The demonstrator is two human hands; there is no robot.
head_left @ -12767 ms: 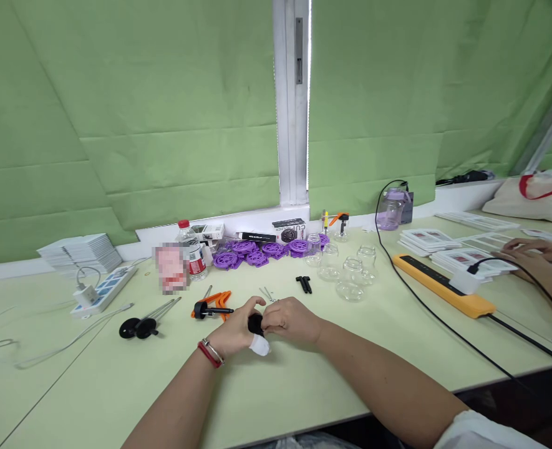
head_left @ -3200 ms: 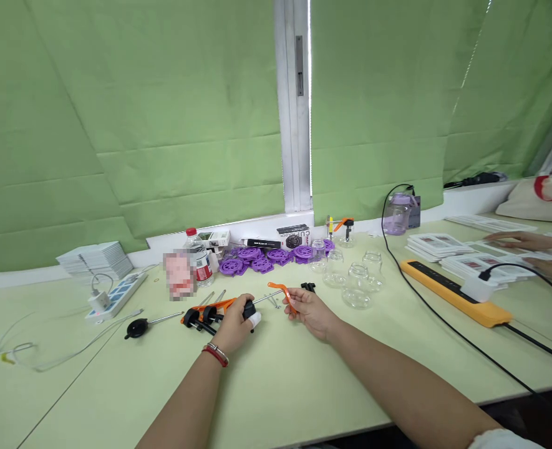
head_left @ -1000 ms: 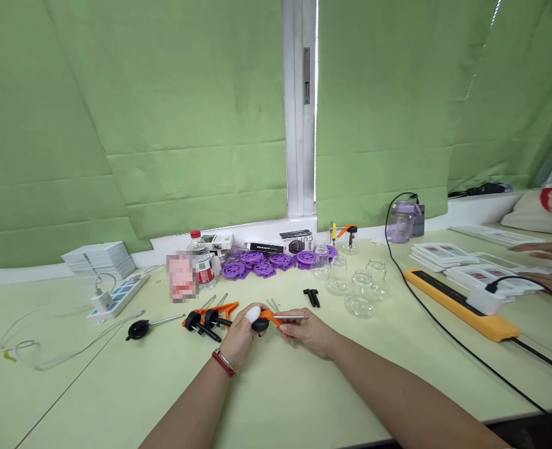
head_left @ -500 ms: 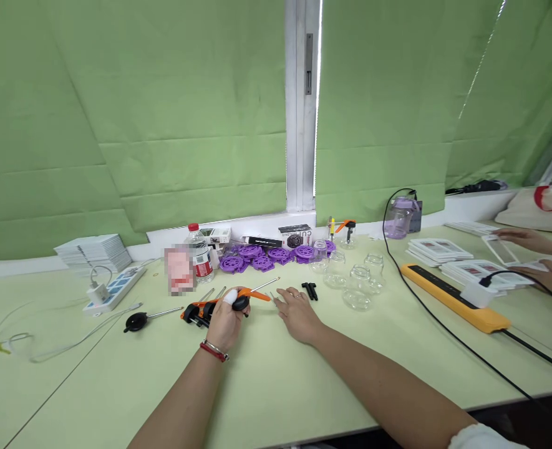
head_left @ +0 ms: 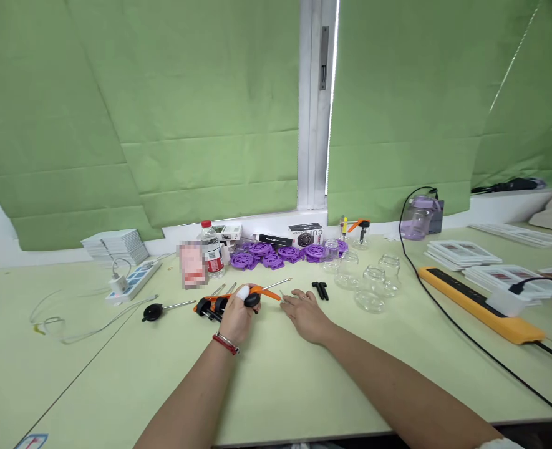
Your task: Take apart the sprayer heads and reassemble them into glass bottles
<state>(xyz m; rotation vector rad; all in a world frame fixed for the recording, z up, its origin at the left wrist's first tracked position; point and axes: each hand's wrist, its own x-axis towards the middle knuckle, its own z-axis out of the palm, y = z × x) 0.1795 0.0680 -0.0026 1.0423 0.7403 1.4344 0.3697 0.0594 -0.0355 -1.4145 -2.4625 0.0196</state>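
My left hand [head_left: 238, 315] is closed around a black and orange part [head_left: 266, 292] with a thin metal rod pointing right. Just right of it, my right hand [head_left: 307, 315] rests low over the table, fingertips together at a small thin piece too tiny to name. More black and orange parts [head_left: 205, 306] lie left of my left hand. Farther left is a black round piece [head_left: 153, 312] with a metal rod. Two black pieces [head_left: 320, 290] lie beyond my right hand. Clear glass jars [head_left: 373, 290] stand to the right.
Purple plastic parts [head_left: 271, 254] lie along the back, beside a red-capped bottle [head_left: 214, 255]. A white power strip [head_left: 138, 277] is at left, a yellow one [head_left: 491, 315] at right with a black cable. Stacked white frames [head_left: 465, 252] sit behind it.
The view has turned left, so things appear farther right. Both hands keep nearly the same pose over the table. The other person's hands at the right have mostly left the view.
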